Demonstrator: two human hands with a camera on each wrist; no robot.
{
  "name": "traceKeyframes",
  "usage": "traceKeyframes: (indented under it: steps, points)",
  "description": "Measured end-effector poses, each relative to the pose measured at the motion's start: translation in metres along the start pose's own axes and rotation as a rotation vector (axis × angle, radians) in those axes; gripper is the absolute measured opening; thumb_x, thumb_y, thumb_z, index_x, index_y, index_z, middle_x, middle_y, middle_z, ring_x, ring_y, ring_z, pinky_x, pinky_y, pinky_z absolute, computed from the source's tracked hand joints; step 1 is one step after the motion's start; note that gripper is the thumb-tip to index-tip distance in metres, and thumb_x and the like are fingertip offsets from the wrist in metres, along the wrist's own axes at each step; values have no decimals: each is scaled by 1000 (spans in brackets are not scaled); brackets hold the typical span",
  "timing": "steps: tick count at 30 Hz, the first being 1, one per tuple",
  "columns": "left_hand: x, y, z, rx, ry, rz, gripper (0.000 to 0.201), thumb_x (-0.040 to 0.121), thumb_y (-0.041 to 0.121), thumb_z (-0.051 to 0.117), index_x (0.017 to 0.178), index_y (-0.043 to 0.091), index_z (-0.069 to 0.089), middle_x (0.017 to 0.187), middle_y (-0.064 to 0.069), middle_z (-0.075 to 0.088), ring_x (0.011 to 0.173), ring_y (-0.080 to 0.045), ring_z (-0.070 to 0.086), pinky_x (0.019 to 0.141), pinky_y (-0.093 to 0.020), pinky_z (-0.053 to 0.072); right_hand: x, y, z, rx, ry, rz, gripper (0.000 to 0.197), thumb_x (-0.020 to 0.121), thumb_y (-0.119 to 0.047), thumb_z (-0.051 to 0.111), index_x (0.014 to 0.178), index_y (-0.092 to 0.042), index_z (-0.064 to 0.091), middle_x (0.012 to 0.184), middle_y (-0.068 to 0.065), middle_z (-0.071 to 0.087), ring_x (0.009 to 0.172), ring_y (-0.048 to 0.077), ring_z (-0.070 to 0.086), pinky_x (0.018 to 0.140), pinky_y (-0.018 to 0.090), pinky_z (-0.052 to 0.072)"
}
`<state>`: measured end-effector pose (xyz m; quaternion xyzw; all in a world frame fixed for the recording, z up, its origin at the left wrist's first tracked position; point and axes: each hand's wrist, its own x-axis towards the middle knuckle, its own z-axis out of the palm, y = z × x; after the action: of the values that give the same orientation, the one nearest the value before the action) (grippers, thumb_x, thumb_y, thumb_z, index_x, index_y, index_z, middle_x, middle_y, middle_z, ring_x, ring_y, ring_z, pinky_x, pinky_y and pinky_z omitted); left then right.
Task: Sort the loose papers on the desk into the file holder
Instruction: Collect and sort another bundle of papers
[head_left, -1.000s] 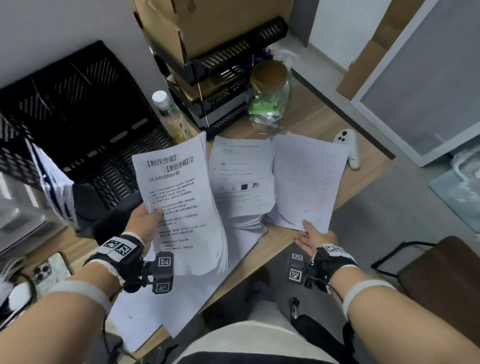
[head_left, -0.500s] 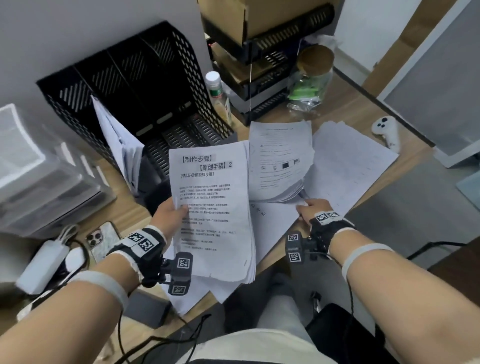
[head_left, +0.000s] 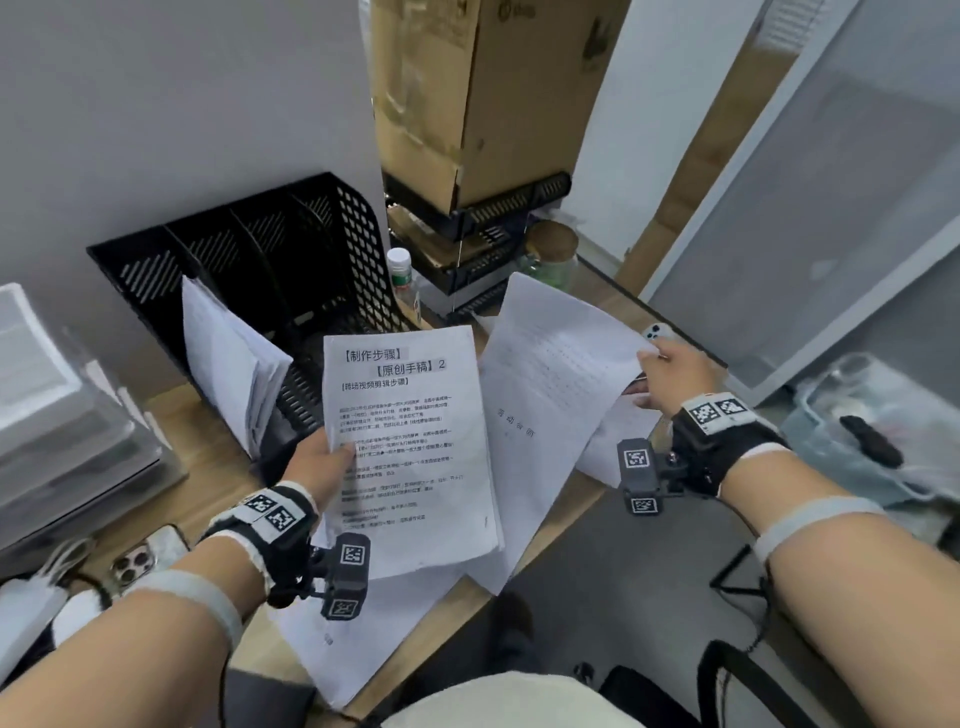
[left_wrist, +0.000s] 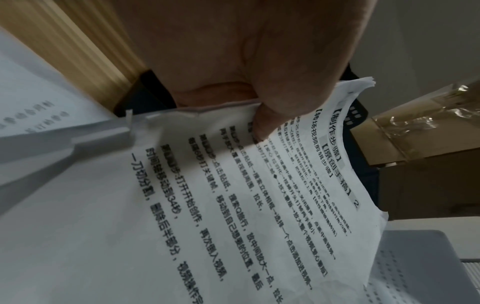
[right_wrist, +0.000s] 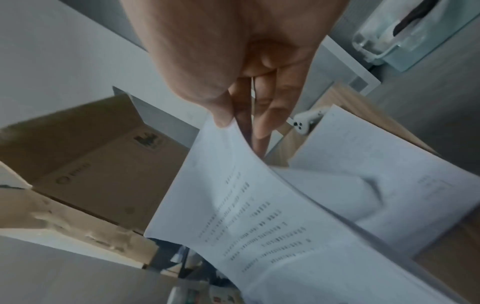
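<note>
My left hand (head_left: 324, 465) grips a thin stack of printed sheets (head_left: 410, 447) by its left edge, thumb on the top page (left_wrist: 259, 185), holding it upright in front of the black mesh file holder (head_left: 270, 270). The holder stands at the back left of the desk, with some papers (head_left: 228, 364) leaning in one left slot. My right hand (head_left: 670, 376) pinches the right edge of another set of papers (head_left: 550, 374), lifted and tilted off the desk; in the right wrist view the thumb lies on top and fingers (right_wrist: 275, 111) underneath. More loose sheets (head_left: 353, 639) lie on the desk below.
A small bottle (head_left: 402, 275) and a stacked black tray rack (head_left: 483, 244) carrying a cardboard box (head_left: 467, 104) stand right of the holder. A glass jar (head_left: 553, 254) and a white controller (head_left: 657, 332) sit at the back right. A phone (head_left: 137, 558) and clear bins (head_left: 62, 415) are at left.
My right hand has gone from resting on the desk papers to lifting a set of them up and to the right. The left hand's stack stayed held upright; my head tilted up.
</note>
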<state>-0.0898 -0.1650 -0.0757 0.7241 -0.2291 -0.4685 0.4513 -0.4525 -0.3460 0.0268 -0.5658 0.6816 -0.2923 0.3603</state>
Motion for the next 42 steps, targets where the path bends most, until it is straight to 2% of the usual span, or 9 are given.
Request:
traceKeyframes:
  steps: [4, 9, 16, 19, 24, 28, 33, 37, 42]
  points:
    - [9, 5, 1, -17, -41, 54, 25, 98, 6, 52, 102, 25, 69, 112, -9, 74, 106, -35, 68, 101, -59, 49, -18, -26, -31, 133, 95, -46, 23, 98, -20, 47, 110, -14, 65, 79, 7, 68, 51, 12, 70, 46, 23, 56]
    - [18, 1, 0, -18, -61, 78, 25, 96, 7, 52, 100, 25, 68, 110, -7, 75, 103, -33, 69, 100, -58, 51, -31, -38, -52, 393, 250, 15, 22, 100, -14, 42, 107, -9, 62, 91, 18, 69, 69, 30, 73, 51, 29, 60]
    - [9, 1, -1, -77, -87, -27, 24, 98, 4, 51, 104, 22, 66, 115, -15, 72, 101, -37, 69, 94, -58, 54, -59, -34, -56, 830, 408, 116, 20, 99, 0, 39, 100, -1, 59, 83, 15, 71, 50, 17, 70, 47, 23, 55]
    - [-2, 0, 12, -219, -134, -95, 28, 102, -1, 43, 120, 14, 60, 113, -16, 71, 103, -40, 68, 89, -56, 56, -85, -26, -34, 820, 206, 226, 10, 99, 3, 43, 99, 0, 53, 56, 4, 70, 39, 7, 64, 39, 16, 49]
    - [-17, -10, 39, -445, -260, -200, 34, 104, -5, 36, 126, 14, 53, 118, -15, 69, 101, -33, 68, 64, -41, 63, -119, 28, 40, 566, -323, 472, 25, 96, -2, 49, 121, -4, 55, 107, 17, 73, 87, 26, 76, 50, 23, 55]
    - [-21, -26, 59, -546, -263, -295, 34, 105, -2, 33, 127, 12, 54, 114, -14, 71, 100, -31, 69, 69, -46, 61, -144, 49, 94, 455, -548, 556, 33, 96, 2, 42, 125, -11, 50, 101, 15, 76, 92, 29, 75, 62, 26, 57]
    - [-24, -47, 66, -442, -272, -376, 34, 101, 43, 51, 124, 21, 64, 120, -7, 75, 108, -28, 71, 83, -43, 59, -159, 61, 124, 214, -786, 592, 37, 95, 2, 33, 124, -17, 46, 106, 11, 75, 79, 21, 75, 61, 28, 58]
    - [-17, -63, 72, -257, -92, -269, 30, 98, 15, 61, 128, 11, 62, 123, -11, 71, 106, -33, 69, 85, -45, 58, -158, 66, 131, -15, -1072, 636, 19, 101, -16, 35, 110, -14, 51, 103, 8, 74, 74, 18, 72, 48, 21, 51]
    - [-10, -60, 68, -104, -4, -152, 34, 92, 17, 59, 125, 13, 65, 124, -13, 70, 107, -36, 68, 97, -57, 53, -110, 66, 103, -327, -736, 389, 28, 94, -32, 55, 78, -10, 61, 67, 4, 67, 46, 13, 57, 46, 23, 46]
